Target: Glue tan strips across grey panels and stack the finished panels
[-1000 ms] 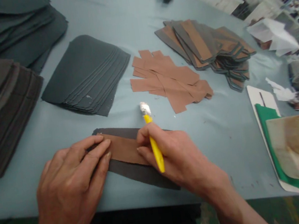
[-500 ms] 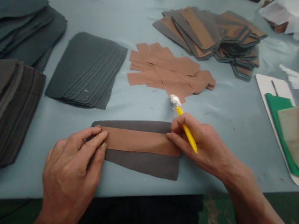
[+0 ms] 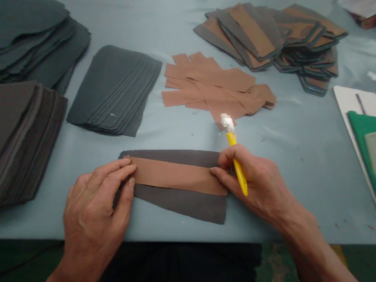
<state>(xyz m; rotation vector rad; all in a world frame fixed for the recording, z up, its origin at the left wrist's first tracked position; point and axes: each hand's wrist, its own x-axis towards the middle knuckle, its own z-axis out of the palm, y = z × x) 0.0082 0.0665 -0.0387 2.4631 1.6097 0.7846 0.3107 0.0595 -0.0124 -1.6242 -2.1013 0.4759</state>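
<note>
near the front edge of the worktop (image 3: 314, 189), a tan strip (image 3: 175, 176) lies across a dark grey sheet (image 3: 182, 202). the left hand (image 3: 93, 209) presses the strip's left end, fingers flat and together; the right hand (image 3: 254, 183) pins the other end while pinching a yellow-handled applicator (image 3: 237, 162) with a white-caked tip. a tilt could smear the strip, and slack pressure could let it slide askew.

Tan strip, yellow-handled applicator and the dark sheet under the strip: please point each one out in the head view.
tan strip (image 3: 175, 176), head view, middle of the strip
yellow-handled applicator (image 3: 240, 178), head view, lower part of the handle
dark sheet (image 3: 185, 203), head view, band showing below the strip
</note>
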